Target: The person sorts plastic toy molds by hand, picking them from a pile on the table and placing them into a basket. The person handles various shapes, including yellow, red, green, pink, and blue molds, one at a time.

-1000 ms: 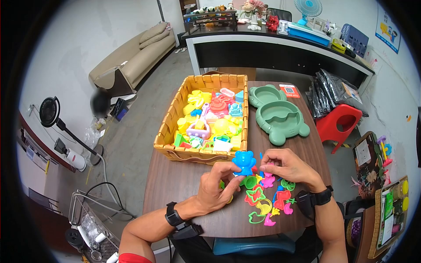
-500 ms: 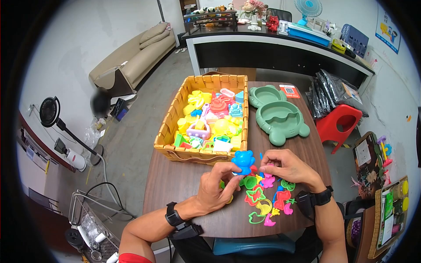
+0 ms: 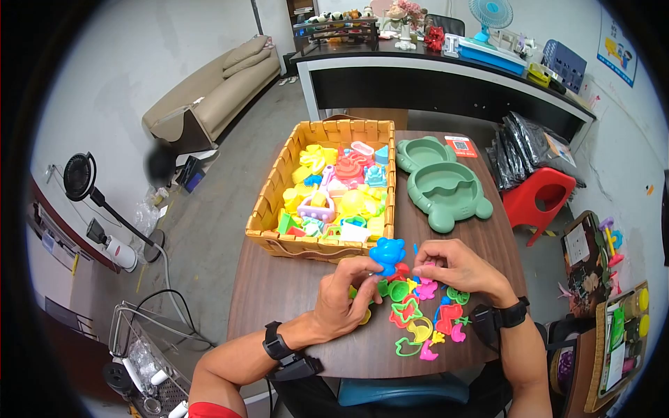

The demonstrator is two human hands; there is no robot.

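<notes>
The left hand (image 3: 341,301) pinches a blue bear-shaped toy (image 3: 389,253); whether the curled right hand (image 3: 461,266) grips anything is unclear.

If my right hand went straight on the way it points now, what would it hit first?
Probably the blue toy held in your left hand. Your right hand points towards it, though depth is hard to judge from this single view.
</notes>
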